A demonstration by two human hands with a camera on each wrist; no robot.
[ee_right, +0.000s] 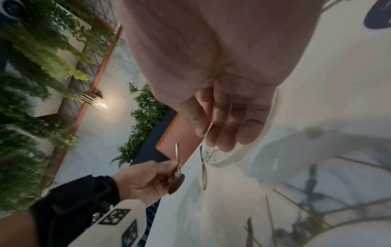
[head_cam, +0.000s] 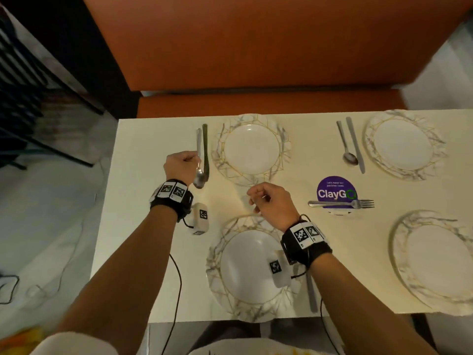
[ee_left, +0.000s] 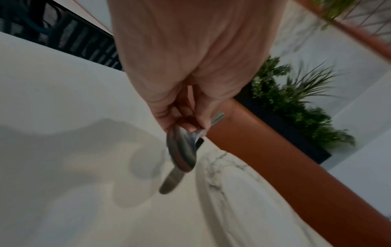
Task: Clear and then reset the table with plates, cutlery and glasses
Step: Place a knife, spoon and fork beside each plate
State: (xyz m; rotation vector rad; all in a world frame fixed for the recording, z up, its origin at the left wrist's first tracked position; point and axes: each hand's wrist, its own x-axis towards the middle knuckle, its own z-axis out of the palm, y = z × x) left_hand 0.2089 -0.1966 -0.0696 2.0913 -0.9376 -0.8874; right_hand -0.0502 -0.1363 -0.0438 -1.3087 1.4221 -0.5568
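Our left hand [head_cam: 179, 166] pinches a spoon [head_cam: 199, 175] by the handle, bowl hanging down, lifted above the desk [head_cam: 143, 149] at about 10 o'clock from the near plate [head_cam: 250, 267]. A knife [head_cam: 205, 149] lies flat just beside it, next to the far plate [head_cam: 252, 149]. We judge the spoon is lifted to clear this setting. Our right hand [head_cam: 271, 203] hovers between the 2 plates with fingers loosely curled and holds nothing; probably it waits to take the knife. At 2 o'clock another spoon and knife [head_cam: 354, 144] lie paired beside a 3rd plate [head_cam: 404, 147], and a fork [head_cam: 343, 203] rests across a purple sticker [head_cam: 335, 187].
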